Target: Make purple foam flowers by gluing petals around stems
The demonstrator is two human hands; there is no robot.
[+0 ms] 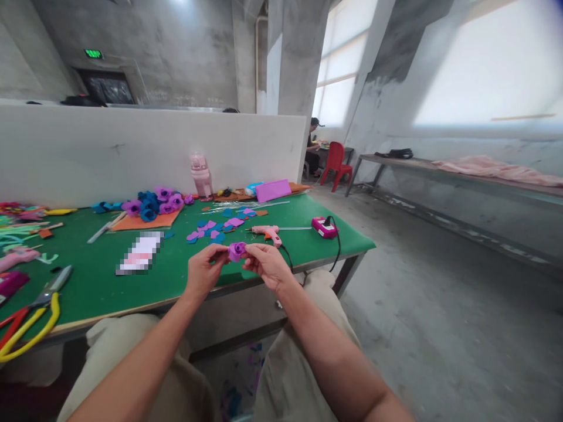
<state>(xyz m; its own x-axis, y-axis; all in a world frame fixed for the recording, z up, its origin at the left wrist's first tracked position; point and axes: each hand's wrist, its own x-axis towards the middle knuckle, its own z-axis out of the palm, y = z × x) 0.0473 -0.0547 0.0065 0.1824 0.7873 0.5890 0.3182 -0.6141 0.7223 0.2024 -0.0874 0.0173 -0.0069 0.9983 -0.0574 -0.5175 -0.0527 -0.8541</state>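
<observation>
A purple craft flower (236, 252) with a dark centre is held between both my hands, just above the table's front edge. My left hand (206, 266) pinches its left side with thumb and fingers. From the right, my right hand (267, 264) grips the other side of the bloom. Beyond the hands lie loose purple and blue petal pieces (215, 230), scattered on the green tabletop (176, 293). A pink glue gun (269, 232) rests on its side close behind my right hand, a clear glue stick at its back.
A magenta power box (324, 227) with a black cord sits at the right. Finished purple and blue flowers (153, 202) lie on an orange sheet. Yellow-and-red-handled scissors (48, 302) overhang the front left edge. A pink bottle (201, 176) stands by the white partition (153, 140). One person sits far behind.
</observation>
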